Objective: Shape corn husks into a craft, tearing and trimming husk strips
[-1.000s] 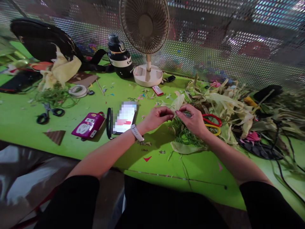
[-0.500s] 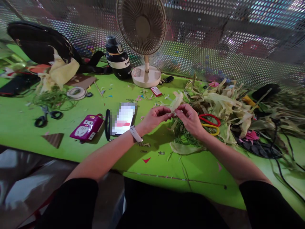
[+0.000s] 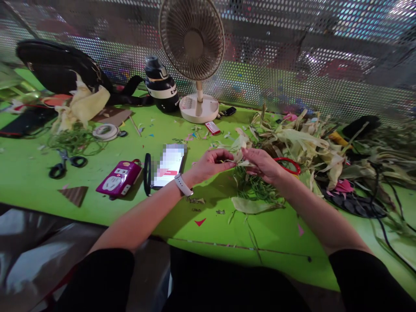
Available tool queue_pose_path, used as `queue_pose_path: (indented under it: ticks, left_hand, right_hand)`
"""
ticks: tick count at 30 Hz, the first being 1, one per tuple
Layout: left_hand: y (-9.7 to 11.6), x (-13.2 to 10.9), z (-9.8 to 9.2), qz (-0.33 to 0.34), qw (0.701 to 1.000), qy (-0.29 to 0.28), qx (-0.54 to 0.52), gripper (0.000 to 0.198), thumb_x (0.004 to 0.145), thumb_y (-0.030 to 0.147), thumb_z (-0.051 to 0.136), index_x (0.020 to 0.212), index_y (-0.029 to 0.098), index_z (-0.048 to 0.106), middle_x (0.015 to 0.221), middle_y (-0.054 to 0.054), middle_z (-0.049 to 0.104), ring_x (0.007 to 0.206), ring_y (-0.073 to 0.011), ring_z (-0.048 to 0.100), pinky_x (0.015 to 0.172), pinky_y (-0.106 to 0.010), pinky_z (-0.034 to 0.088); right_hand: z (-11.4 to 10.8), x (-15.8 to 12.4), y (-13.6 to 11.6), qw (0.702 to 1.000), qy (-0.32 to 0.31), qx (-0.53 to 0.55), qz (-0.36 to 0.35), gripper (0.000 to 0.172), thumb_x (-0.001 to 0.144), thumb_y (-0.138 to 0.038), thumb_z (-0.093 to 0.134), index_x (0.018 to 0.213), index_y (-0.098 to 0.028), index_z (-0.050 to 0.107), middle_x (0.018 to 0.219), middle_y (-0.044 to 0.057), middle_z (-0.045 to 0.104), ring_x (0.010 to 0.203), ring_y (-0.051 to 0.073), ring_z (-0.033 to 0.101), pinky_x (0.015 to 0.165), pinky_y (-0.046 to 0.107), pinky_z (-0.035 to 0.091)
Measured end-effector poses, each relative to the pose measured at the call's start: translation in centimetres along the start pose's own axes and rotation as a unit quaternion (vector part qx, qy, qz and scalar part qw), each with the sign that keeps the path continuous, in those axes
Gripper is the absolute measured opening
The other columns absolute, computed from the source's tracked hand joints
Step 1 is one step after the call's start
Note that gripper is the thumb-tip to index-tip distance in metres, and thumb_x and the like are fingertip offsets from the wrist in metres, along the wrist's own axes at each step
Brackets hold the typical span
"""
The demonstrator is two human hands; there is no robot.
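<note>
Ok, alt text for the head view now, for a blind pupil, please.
A person's left hand and right hand pinch a pale husk over a green table, near green strands and heaped husks. Behind stand a fan and black bottle; to the left lie a phone and black scissors.

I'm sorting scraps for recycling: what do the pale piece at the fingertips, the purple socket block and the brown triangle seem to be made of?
Pale piece: probably dried plant husk, matt; it looks thin and leafy.
Purple socket block: likely hard plastic, glossy, judging by its sheen.
Brown triangle: perhaps corrugated cardboard, matt, given its ridge-like stripes.
</note>
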State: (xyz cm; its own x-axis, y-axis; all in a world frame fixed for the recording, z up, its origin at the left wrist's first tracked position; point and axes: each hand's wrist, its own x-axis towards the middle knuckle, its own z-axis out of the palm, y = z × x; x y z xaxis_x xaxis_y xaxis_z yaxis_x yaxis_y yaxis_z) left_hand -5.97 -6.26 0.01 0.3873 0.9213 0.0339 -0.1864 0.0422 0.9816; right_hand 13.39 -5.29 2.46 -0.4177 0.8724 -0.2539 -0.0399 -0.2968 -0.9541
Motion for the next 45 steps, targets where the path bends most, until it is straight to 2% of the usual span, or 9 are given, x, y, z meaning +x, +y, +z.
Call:
queue_pose_path:
  ticks: [4, 8, 12, 19, 27, 31, 36, 41, 45]
  left_hand:
    - [-0.1, 0.0, -0.2, -0.038, 0.999, 0.0, -0.012, 0.032, 0.061, 0.025, 0.086, 0.086, 0.014, 0.07, 0.086, -0.001, 0.07, 0.082, -0.0096, 0.061, 0.084, -0.027, 0.048]
    - [0.0, 0.1, -0.5, -0.121, 0.988, 0.011, -0.097, 0.034, 0.061, 0.028, 0.087, 0.087, 0.016, 0.07, 0.084, 0.0, 0.07, 0.076, -0.0091, 0.064, 0.076, -0.025, 0.051]
    - [-0.2, 0.1, -0.6, -0.166, 0.975, -0.006, -0.149, 0.03, 0.066, 0.026, 0.085, 0.089, 0.018, 0.066, 0.084, 0.001, 0.071, 0.078, -0.0137, 0.07, 0.075, -0.03, 0.054]
    - [-0.5, 0.3, -0.4, -0.128, 0.976, 0.034, -0.172, 0.029, 0.066, 0.024, 0.085, 0.086, 0.017, 0.066, 0.086, 0.001, 0.073, 0.078, -0.0126, 0.071, 0.078, -0.029, 0.056]
    - [0.0, 0.4, -0.2, -0.079, 0.981, 0.047, -0.168, 0.031, 0.065, 0.026, 0.085, 0.088, 0.016, 0.067, 0.086, 0.0, 0.074, 0.081, -0.0133, 0.072, 0.077, -0.027, 0.056]
    - [0.2, 0.3, -0.1, -0.073, 0.982, 0.052, -0.165, 0.034, 0.062, 0.027, 0.087, 0.086, 0.016, 0.067, 0.084, 0.0, 0.074, 0.078, -0.0126, 0.071, 0.071, -0.024, 0.055]
    - [-0.1, 0.4, 0.0, -0.083, 0.98, 0.054, -0.175, 0.028, 0.067, 0.025, 0.084, 0.087, 0.016, 0.067, 0.085, 0.0, 0.074, 0.081, -0.0129, 0.072, 0.073, -0.024, 0.054]
    - [-0.7, 0.5, 0.0, -0.081, 0.977, 0.046, -0.19, 0.025, 0.069, 0.024, 0.083, 0.087, 0.017, 0.067, 0.083, 0.001, 0.073, 0.08, -0.0118, 0.071, 0.076, -0.026, 0.052]
    - [-0.8, 0.6, 0.1, -0.08, 0.98, 0.043, -0.179, 0.025, 0.069, 0.025, 0.082, 0.088, 0.018, 0.068, 0.086, 0.0, 0.073, 0.083, -0.0123, 0.071, 0.075, -0.025, 0.05]
  right_hand:
    - [0.9, -0.1, 0.4, 0.999, 0.038, 0.01, -0.025, 0.047, 0.057, -0.04, 0.088, 0.092, -0.017, 0.067, 0.071, -0.003, 0.064, 0.043, 0.002, 0.036, 0.037, 0.019, 0.02]
    - [1.1, 0.1, 1.1, 0.995, 0.073, 0.023, -0.067, 0.04, 0.06, -0.042, 0.085, 0.087, -0.018, 0.067, 0.075, -0.002, 0.067, 0.047, 0.004, 0.04, 0.039, 0.019, 0.026]
    - [1.2, 0.4, 1.7, 0.993, 0.082, 0.029, -0.083, 0.041, 0.059, -0.043, 0.086, 0.087, -0.019, 0.066, 0.071, -0.003, 0.066, 0.048, 0.005, 0.041, 0.039, 0.019, 0.027]
    - [1.2, 0.2, 1.5, 0.993, 0.068, 0.005, -0.095, 0.042, 0.067, -0.047, 0.08, 0.095, -0.02, 0.064, 0.076, -0.002, 0.065, 0.048, 0.005, 0.043, 0.039, 0.019, 0.032]
    - [0.2, 0.5, 1.0, 0.991, 0.042, -0.034, -0.121, 0.046, 0.067, -0.054, 0.079, 0.09, -0.019, 0.06, 0.06, -0.008, 0.055, 0.04, 0.004, 0.035, 0.038, 0.02, 0.032]
    - [0.0, 0.5, 1.2, 0.982, 0.057, -0.111, -0.141, 0.043, 0.07, -0.05, 0.078, 0.092, -0.019, 0.058, 0.05, -0.01, 0.048, 0.04, 0.006, 0.038, 0.04, 0.021, 0.031]
    - [-0.1, 0.2, 1.2, 0.978, 0.056, -0.122, -0.16, 0.039, 0.07, -0.046, 0.078, 0.083, -0.023, 0.049, 0.053, -0.009, 0.05, 0.041, 0.007, 0.041, 0.041, 0.022, 0.03]
    - [0.0, -0.2, 1.6, 0.944, 0.073, -0.228, -0.228, 0.032, 0.076, -0.045, 0.073, 0.086, -0.022, 0.054, 0.054, -0.009, 0.045, 0.046, 0.008, 0.036, 0.046, 0.023, 0.027]
    - [0.0, -0.3, 2.1, 0.871, 0.16, -0.337, -0.319, 0.022, 0.087, -0.043, 0.062, 0.083, -0.022, 0.06, 0.056, -0.005, 0.049, 0.049, 0.01, 0.04, 0.049, 0.025, 0.031]
